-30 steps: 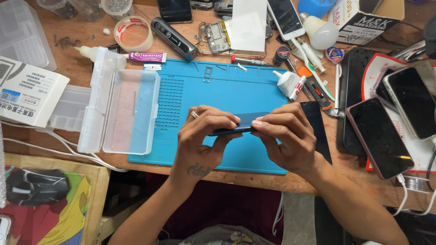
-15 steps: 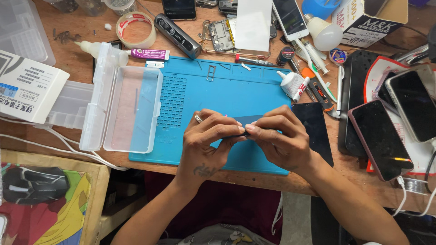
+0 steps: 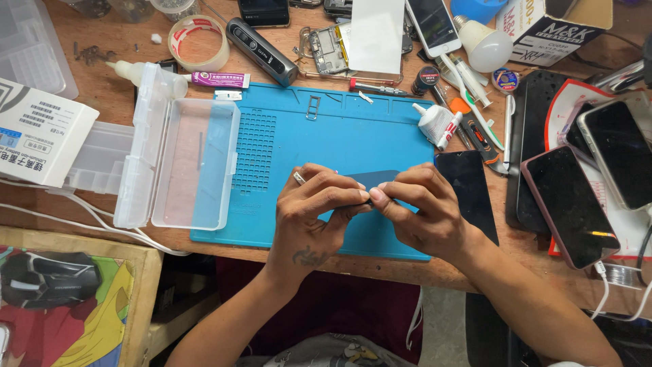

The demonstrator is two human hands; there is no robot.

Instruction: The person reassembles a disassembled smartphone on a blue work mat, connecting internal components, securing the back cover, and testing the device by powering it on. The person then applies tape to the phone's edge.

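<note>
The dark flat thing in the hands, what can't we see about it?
Head view:
- The dark flat piece: the left hand and right hand cover most of it, so its whole shape is hidden.
- Where the fingertips meet: too small to tell what they pinch.
- The blue mat: its near edge is hidden under both hands.

Wooden bench (image 3: 102, 95) bears blue mat (image 3: 339, 136), clear box (image 3: 183, 163), phones (image 3: 569, 204)
</note>
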